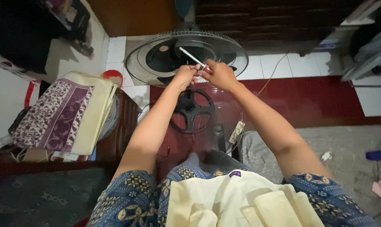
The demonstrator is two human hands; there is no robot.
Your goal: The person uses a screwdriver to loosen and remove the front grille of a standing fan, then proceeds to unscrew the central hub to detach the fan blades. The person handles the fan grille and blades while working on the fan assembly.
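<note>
Both hands meet at frame centre-top, over the fan's wire grille (157, 63). Right hand (219, 75): fingers curled shut round the red handle of a screwdriver (193, 57), thin metal shaft slanting to 10 o'clock, tip over the black fan hub (167, 56). Left hand (184, 75): fingers bent, pinching at the shaft/handle junction, touching the right hand. Both forearms extended fwd, converging, elbows apart.

Grille: round, thin radial wires, rim edge free at 9 and 3 o'clock; white tiled floor (283, 65) open to the R of it. Below the hands at 6 o'clock: black round fan base (191, 110), spoked, on a glossy dark-red floor strip (316, 101). White power strip (236, 132) w/ thin cable at 5 o'clock, near the base.

At 8 o'clock: folded cloths (66, 111), purple patterned & cream, stacked on a dark wooden cabinet (121, 130). Nearest the camera: cream fabric (236, 201) on the lap, blue patterned garment around it. Grey mat (350, 147) at 4 o'clock.
</note>
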